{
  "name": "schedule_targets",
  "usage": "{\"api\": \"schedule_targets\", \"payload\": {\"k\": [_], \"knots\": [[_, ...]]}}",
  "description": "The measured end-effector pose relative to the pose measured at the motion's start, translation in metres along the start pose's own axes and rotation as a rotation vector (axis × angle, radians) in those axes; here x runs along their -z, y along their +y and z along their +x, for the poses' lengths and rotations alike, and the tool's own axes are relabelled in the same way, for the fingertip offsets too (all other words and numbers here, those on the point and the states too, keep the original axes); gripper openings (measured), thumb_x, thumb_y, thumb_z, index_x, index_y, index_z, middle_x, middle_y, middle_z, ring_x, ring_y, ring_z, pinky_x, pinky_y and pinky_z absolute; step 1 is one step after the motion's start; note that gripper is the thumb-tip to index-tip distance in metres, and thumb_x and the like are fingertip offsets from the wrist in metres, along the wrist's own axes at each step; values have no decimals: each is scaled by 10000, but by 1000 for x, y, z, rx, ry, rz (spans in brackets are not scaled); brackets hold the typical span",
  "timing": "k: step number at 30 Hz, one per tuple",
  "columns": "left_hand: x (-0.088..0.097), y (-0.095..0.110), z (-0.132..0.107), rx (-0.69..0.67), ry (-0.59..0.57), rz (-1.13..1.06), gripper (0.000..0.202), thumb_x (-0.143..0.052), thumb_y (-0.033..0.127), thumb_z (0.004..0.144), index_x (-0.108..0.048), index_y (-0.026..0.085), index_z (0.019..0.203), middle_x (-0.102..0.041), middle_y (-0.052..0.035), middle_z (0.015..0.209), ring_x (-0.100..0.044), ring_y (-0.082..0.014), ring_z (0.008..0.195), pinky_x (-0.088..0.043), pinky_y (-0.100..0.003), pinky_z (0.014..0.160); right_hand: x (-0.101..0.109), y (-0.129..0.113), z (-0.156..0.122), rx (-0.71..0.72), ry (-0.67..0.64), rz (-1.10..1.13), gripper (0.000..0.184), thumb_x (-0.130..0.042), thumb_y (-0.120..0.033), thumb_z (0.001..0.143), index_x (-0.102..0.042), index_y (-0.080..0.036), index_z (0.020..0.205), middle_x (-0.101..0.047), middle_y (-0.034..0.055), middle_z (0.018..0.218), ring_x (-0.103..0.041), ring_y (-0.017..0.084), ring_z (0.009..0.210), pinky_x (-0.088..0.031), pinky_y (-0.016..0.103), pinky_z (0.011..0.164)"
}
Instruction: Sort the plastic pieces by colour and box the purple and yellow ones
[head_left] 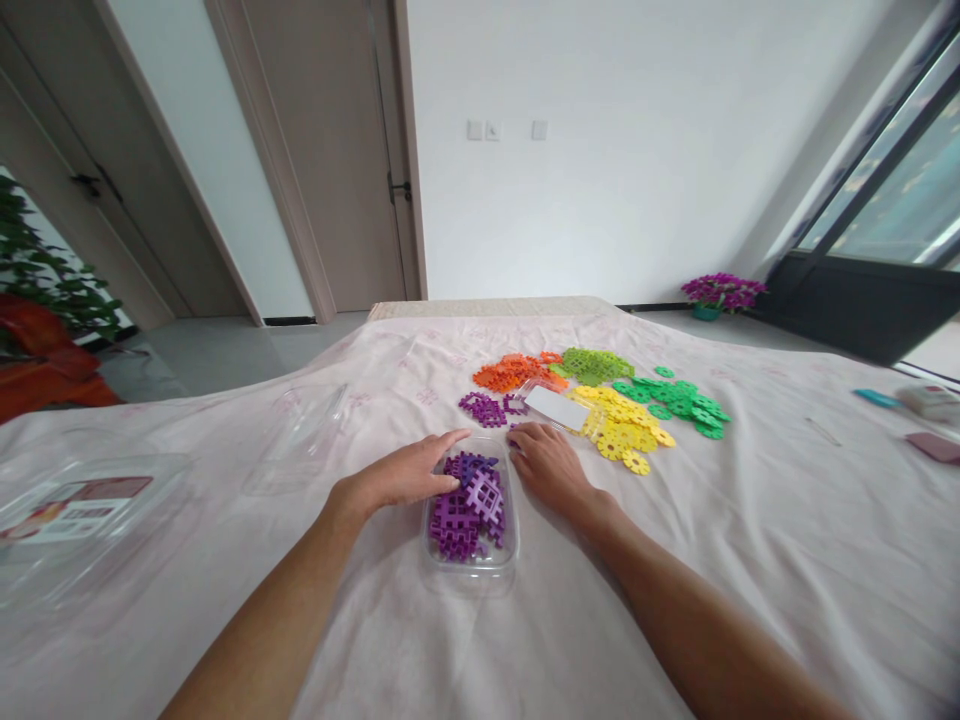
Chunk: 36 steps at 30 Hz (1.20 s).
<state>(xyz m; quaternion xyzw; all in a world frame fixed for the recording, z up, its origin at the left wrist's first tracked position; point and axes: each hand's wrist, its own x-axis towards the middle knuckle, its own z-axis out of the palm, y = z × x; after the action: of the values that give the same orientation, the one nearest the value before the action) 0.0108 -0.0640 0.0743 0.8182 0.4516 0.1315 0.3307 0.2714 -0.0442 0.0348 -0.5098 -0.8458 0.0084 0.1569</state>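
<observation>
A clear plastic box (471,570) in front of me holds several purple interlocking plastic pieces (457,510), one lighter piece lying tilted on top. My left hand (405,472) reaches over the box's left side, thumb and forefinger spread apart, with the thumb at the purple pieces. On the box's right, my right hand (551,465) lies on the cloth with its fingers curled down. A bit of purple shows at its fingertips; what they hold is hidden. Just beyond the hands lies a small pile of purple pieces (484,408).
Beyond are piles of orange pieces (514,373), light green pieces (596,364), yellow discs (622,420) and green discs (686,402). A clear container with a white label (556,407) leans among them. Clear plastic containers (161,480) stand left; small items, including a blue one (876,398), lie right.
</observation>
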Motion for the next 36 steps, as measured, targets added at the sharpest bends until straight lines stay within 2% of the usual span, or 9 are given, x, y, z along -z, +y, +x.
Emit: {"api": "schedule_targets", "payload": {"k": [6,19,23,36], "knots": [[0,0,0,-1,4,10,781,-601,292,795,-304,272,1518,-390,-49,1551,-438,-287,1359,-337,-387,1125,-2,2,0,-35,18,5,337,-455,-273,977,-598,-187,1270,-599,108,1266,-503,227,1165,-346,350,1010],[-4,0,1,10,29,19,762,-583,295,817,-290,276,1520,-453,-67,1508,-441,-275,1365,-337,-393,1130,-5,4,0,-49,35,-13,350,-460,-296,978,-603,-191,1279,-592,93,1296,-489,235,1194,-339,359,1041],[-5,-1,1,14,29,6,760,-582,300,819,-288,285,1519,-427,-44,1529,-418,-264,1384,-330,-387,1138,-5,5,0,-41,26,-21,350,-454,-299,982,-597,-193,1284,-592,98,1298,-490,233,1192,-337,364,1040],[-6,1,2,26,34,-26,764,-587,286,810,-296,271,1516,-411,-48,1539,-425,-261,1380,-331,-384,1141,-6,7,1,-84,43,-31,347,-472,-317,978,-574,-206,1290,-608,95,1266,-503,234,1169,-342,362,1014]]}}
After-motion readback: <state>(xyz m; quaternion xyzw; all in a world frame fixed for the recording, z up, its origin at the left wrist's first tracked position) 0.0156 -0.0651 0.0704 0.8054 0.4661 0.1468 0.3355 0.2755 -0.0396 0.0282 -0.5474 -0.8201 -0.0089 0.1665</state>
